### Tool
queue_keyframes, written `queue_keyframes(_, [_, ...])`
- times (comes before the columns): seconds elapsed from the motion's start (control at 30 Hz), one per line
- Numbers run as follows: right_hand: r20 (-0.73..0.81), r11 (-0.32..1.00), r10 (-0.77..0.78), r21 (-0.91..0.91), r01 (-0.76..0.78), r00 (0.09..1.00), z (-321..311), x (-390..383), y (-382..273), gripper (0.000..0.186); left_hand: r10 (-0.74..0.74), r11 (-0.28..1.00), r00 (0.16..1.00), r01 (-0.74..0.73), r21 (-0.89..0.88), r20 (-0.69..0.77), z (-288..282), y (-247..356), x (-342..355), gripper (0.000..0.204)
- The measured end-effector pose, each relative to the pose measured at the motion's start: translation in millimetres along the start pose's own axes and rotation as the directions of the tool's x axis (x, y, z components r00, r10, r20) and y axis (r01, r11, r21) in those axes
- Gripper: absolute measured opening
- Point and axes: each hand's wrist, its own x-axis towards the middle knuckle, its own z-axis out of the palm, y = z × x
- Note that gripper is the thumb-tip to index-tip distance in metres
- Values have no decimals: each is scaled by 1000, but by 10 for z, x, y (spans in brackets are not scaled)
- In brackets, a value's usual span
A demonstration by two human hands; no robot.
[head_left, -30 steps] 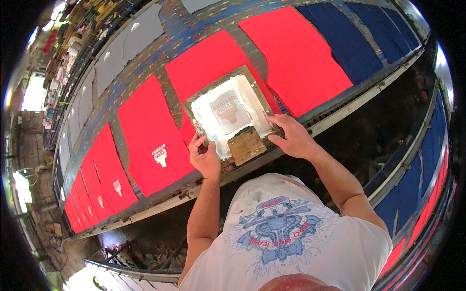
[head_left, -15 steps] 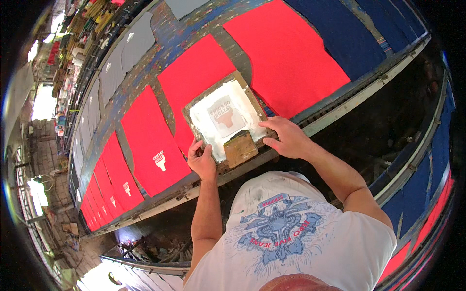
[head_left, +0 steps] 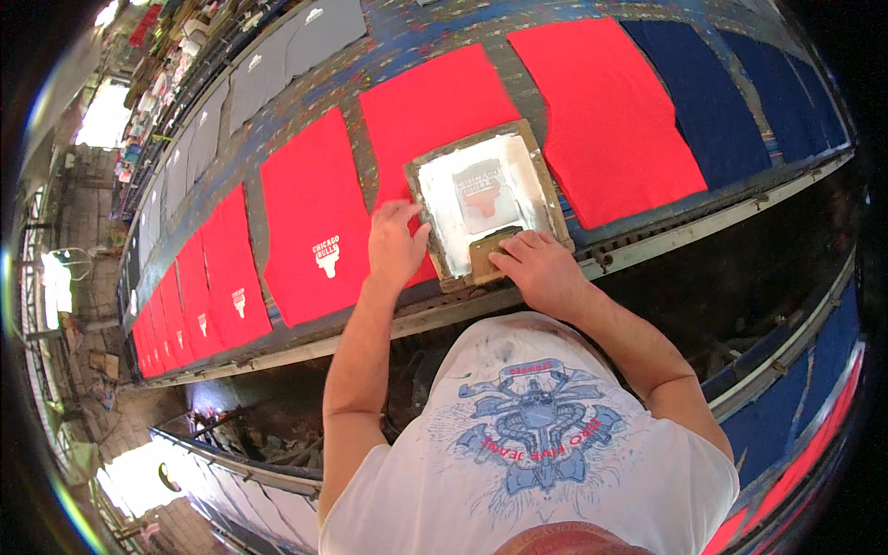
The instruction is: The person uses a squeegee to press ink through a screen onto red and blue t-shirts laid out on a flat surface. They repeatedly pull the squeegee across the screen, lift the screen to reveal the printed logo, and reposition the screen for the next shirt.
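Nearest, a person in a white T-shirt (head_left: 555, 444) with a blue and red design leans over a long bench (head_left: 407, 51), both bare forearms reaching away from the body. The right hand (head_left: 539, 268) has its fingers curled and clamped on a flat brown block (head_left: 483, 261). That block rests at the near side of a square, worn frame (head_left: 553, 199), overlapping its near rim. At the frame's left side is the left hand (head_left: 396, 245), thumb and fingers apart; from here I can't be sure whether they touch the rim.

Inside the frame, thick white paint (head_left: 444, 222) surrounds a grey panel (head_left: 481, 194) bearing lettering and a horned-head shape. The frame sits over the near part of a red cloth (head_left: 430, 92), which stretches away beyond it.

To the left lies another red cloth (head_left: 310, 194), a white print (head_left: 326, 257) near its close end, with a row of narrower red cloths (head_left: 227, 277) farther left. To the right is a plain red cloth (head_left: 610, 120), then navy cloths (head_left: 698, 102). On the far left side of the bench, grey cloths (head_left: 319, 37) lie in a line, small white prints on several.
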Motion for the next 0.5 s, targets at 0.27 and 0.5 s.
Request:
queue_keyframes(0.27, [56,987,152,-53,-149,987,-181,552,53,38,-9,985,925,-57,162,379,-375,43,508,74])
queue_keyframes(0.5, [-190,977,105,-166,-137,976,141,1270,310,43,-28,979,910,-58,194,413,-291,46,524,52])
